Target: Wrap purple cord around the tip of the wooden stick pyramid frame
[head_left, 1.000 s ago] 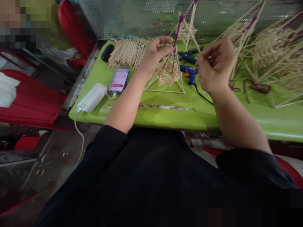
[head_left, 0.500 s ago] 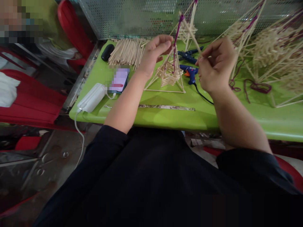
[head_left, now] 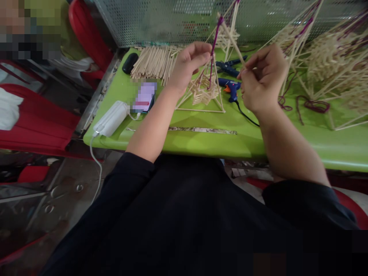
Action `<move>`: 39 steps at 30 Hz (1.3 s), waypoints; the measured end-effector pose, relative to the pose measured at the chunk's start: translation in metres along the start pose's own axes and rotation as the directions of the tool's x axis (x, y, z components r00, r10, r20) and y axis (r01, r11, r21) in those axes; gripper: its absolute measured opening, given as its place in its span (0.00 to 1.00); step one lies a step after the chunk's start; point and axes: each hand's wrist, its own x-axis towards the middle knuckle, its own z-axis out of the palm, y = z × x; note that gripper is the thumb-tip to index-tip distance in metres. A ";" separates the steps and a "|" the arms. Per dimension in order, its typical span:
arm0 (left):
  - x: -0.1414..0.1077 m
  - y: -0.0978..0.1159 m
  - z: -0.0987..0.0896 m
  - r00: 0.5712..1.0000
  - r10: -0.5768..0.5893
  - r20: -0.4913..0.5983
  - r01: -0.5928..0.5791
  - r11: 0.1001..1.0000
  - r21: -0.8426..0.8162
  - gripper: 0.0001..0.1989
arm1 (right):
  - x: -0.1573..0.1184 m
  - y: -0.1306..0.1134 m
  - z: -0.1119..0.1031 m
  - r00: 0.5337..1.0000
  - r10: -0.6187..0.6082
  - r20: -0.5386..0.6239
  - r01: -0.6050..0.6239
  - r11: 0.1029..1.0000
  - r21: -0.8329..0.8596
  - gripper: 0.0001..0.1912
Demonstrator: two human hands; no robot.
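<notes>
My right hand (head_left: 263, 78) pinches the lower end of a thin wooden stick (head_left: 232, 40), which slants up to the left. Purple yarn (head_left: 215, 36) is looped at the stick's upper end and runs down to a small stick frame (head_left: 205, 90) with a stacked star-like piece inside. My left hand (head_left: 193, 63) is beside the yarn, thumb and index fingertips close together at it; whether they grip it is hard to make out. Behind the frame, a blue glue gun (head_left: 232, 88) and dark pliers (head_left: 230, 68) lie on the green table (head_left: 201, 145).
A pile of sticks (head_left: 153, 63), a phone (head_left: 145, 96), a white power bank (head_left: 112, 118) and a flat strip (head_left: 201, 130) lie on the table. More stick frames (head_left: 324, 73) stand at the right, near coiled yarn (head_left: 316, 106). A person (head_left: 70, 42) is at the upper left.
My left hand has shifted slightly right, closer to the yarn. The star-like piece in the frame has swung or turned slightly. My right hand stays almost where it was.
</notes>
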 end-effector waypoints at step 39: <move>-0.016 0.034 0.020 0.999 0.001 -0.038 0.003 0.992 0.129 0.21 | 0.005 -0.012 0.000 0.997 -0.074 -0.004 0.074 0.996 0.055 0.15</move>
